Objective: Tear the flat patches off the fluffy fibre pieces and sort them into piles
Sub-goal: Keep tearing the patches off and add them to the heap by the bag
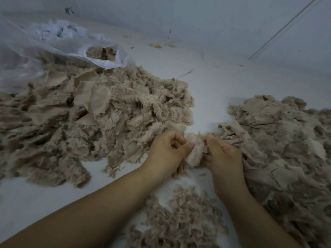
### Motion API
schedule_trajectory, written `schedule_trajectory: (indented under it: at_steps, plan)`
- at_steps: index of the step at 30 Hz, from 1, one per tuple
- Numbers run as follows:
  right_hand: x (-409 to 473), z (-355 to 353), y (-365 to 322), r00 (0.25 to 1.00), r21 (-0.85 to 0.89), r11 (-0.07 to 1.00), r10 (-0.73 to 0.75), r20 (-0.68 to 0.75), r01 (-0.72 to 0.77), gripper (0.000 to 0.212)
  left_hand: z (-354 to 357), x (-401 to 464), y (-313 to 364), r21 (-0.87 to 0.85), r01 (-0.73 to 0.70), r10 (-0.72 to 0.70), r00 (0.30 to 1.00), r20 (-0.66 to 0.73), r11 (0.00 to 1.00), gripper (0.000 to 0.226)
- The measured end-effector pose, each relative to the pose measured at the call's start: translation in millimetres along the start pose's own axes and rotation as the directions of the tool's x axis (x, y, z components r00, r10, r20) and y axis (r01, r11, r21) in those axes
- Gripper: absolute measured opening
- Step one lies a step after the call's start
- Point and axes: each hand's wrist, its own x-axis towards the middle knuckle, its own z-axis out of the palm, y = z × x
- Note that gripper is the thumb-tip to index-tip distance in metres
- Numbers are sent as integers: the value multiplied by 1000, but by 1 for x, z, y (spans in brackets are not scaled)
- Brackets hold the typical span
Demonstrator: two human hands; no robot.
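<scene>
You've got one beige fluffy fibre piece [195,151] pinched btwn both hands, just above the white floor [206,77]. Left hand [165,152] grips its left edge w/ curled fingers; right hand [223,154] grips the right edge, thumb up top. The piece sits right btwn the two grips, hands nearly touching.

Surface is plain white, meeting a white wall [197,20] at the back; a thin line runs diagonally up the wall at far right.

Left of your hands: big pile [89,113] of fluffy pieces w/ flat patches showing in it. Right: second pile [286,140], touching your right hand. Near you, btwn the forearms: smaller heap of loose fluff [179,217]. Back left: clear plastic bag [100,56], mouth open, more beige fibre inside. Small yellow scrap [157,46] lies far back on the floor.
</scene>
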Motion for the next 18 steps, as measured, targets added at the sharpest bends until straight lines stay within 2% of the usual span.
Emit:
schedule_trajectory:
  at_steps: [2,4,8,11,13,14,15,16,17,18]
  plan:
    - [2,-2,2,999,26,999,18,33,-19,37,0,1,0,-5,6,-6,1000,5,1000,18]
    - [2,-2,1,997,32,998,51,60,-53,18,0,2,0,-43,-2,2,1000,-5,999,17]
    - [4,-3,2,997,44,996,74,17,-75,12,-4,3,0,-112,-66,58,996,-74,991,17]
    - [5,-4,2,996,134,989,73,-60,-65,10,-12,13,3,11,-183,179,949,-261,983,20]
    - [6,-4,1,991,149,987,74,-111,-57,12,-22,21,6,237,-261,332,881,-338,936,22]
    - [6,-3,1,989,149,987,78,-128,-58,13,-26,24,9,396,-277,410,860,-305,876,23]
    - [7,-3,1,986,152,986,88,-143,-66,14,-30,27,11,618,-250,459,865,-204,746,20]
    - [7,-2,1,983,156,985,102,-155,-78,14,-32,29,12,826,-199,453,888,-76,528,13]
    - [8,-1,1,979,160,983,121,-165,-94,14,-32,29,15,944,-158,407,913,28,289,13]
    - [9,-1,1,975,161,981,140,-172,-112,14,-31,28,17,987,-125,358,930,81,102,19]
